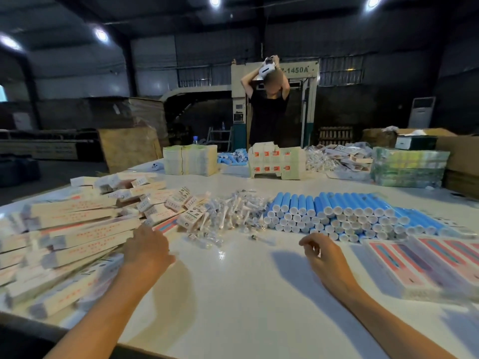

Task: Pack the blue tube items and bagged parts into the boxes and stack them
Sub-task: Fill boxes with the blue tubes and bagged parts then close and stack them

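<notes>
So the left hand (147,251) sits at the edge of the long cream cardboard boxes (77,229) piled lower left, fingers hidden so can't tell, right hand (321,252) hangs loosely curled and empty just below the stacked blue white-capped tubes (337,213) centre right, clear bagged parts (233,213) mid-frame.

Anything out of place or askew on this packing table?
A small dark part lies alone on the white table, apart from the heap of clear bagged parts. The long cream boxes at left are jumbled.

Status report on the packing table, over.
Left hand beside box pile; right hand loosely curled, empty. Blue tubes and bagged parts unpacked ahead. Nothing blocking.
</notes>
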